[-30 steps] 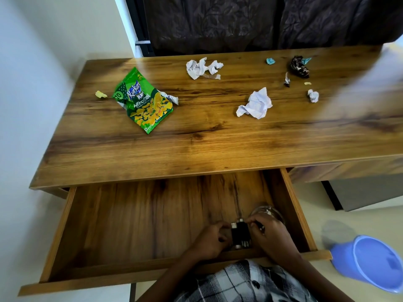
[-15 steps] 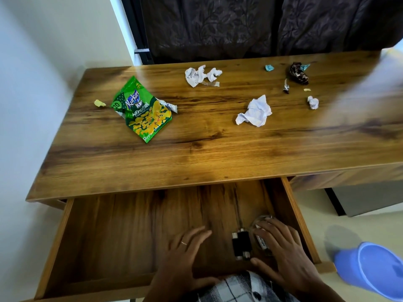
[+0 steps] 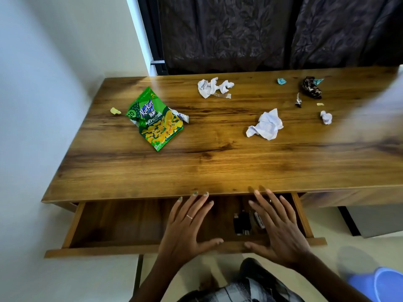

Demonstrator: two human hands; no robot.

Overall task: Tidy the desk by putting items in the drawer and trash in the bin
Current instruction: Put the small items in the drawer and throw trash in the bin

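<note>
Both hands hover flat over the open drawer, the left hand and right hand with fingers spread and straight, each grip released and holding nothing. Between them, just under the right palm, a small black item lies on the drawer floor. The step in hand looks like closing the drawer: set both palms on its front rail (evenly, one either side of centre) and push straight so it does not skew. Beyond the fingertips, the tabletop carries the green snack packet and crumpled paper; the blue bin sits right of the right grip.
</note>
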